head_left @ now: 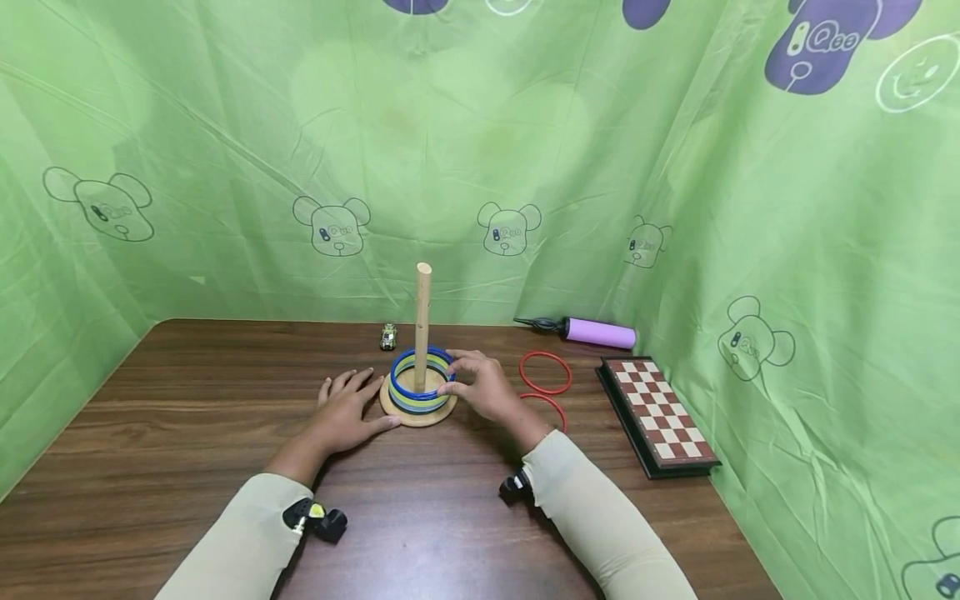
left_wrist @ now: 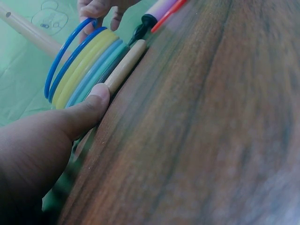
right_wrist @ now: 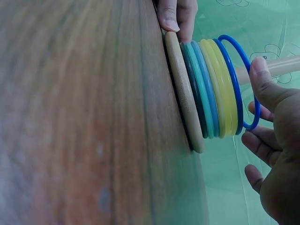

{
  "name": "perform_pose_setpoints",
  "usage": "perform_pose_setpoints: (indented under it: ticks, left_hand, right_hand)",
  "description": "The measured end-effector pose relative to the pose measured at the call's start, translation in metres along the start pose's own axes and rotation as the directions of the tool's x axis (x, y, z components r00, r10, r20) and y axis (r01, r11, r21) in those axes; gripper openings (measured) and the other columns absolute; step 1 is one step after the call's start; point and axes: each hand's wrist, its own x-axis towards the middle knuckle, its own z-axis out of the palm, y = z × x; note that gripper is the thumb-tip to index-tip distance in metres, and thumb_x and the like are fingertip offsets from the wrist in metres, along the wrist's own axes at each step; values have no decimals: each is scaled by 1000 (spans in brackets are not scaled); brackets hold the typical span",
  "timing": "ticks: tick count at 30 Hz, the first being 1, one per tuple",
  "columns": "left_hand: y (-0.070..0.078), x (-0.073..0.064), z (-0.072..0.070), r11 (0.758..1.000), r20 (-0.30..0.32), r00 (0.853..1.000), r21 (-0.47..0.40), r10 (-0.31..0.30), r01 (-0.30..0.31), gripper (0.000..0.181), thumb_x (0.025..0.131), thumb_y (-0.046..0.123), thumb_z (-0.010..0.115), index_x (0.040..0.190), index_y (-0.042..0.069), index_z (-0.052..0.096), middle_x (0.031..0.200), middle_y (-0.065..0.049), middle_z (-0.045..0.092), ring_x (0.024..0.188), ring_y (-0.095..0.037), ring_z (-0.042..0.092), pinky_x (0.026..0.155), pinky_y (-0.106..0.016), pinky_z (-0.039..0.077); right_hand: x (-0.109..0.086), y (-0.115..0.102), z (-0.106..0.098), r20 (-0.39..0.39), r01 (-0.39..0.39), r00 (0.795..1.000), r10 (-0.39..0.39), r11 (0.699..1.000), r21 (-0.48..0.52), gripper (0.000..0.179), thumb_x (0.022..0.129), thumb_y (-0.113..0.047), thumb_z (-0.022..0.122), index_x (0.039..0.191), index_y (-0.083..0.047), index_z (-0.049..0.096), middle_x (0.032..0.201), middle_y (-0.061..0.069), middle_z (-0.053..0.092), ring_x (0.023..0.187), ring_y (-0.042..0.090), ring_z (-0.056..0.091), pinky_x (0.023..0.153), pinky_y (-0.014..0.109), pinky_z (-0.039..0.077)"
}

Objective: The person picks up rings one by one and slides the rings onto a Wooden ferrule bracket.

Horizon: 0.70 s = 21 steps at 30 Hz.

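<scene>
A wooden peg [head_left: 423, 321] stands upright on a round wooden base [head_left: 420, 422]. Around its lower part lies a stack of yellow, blue and teal rings [right_wrist: 227, 91]. My right hand [head_left: 486, 390] pinches the topmost blue ring [right_wrist: 240, 46] between thumb and fingers. That ring encircles the peg and tilts, one side lifted off the blue ring below and the other close to it. To the left of the base, my left hand [head_left: 347, 414] lies with fingers spread on the table, its thumb [left_wrist: 99, 96] touching the base's rim.
Two red rings [head_left: 546, 392] lie on the table [head_left: 420, 517] right of my right hand. Farther right is a checkered board box [head_left: 660, 412]. A purple hand pump [head_left: 600, 332] and a small toy car [head_left: 387, 337] sit near the back edge, before a green curtain [head_left: 420, 167].
</scene>
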Motion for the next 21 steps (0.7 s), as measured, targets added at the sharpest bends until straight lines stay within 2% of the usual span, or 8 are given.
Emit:
perform_pose_setpoints:
  ticks: [21]
  left_hand:
    - [-1, 0, 1, 1000, -7, 1000, 9, 6, -6, 98, 92, 75, 72, 163, 9, 53, 172, -24, 41, 161, -54, 29, 126, -84, 12]
  right_hand:
    - [-1, 5, -1, 31, -6, 1000, 5, 1000, 12, 36, 87, -26, 93, 110, -1, 82, 149, 14, 71, 138, 32, 66, 114, 50, 56]
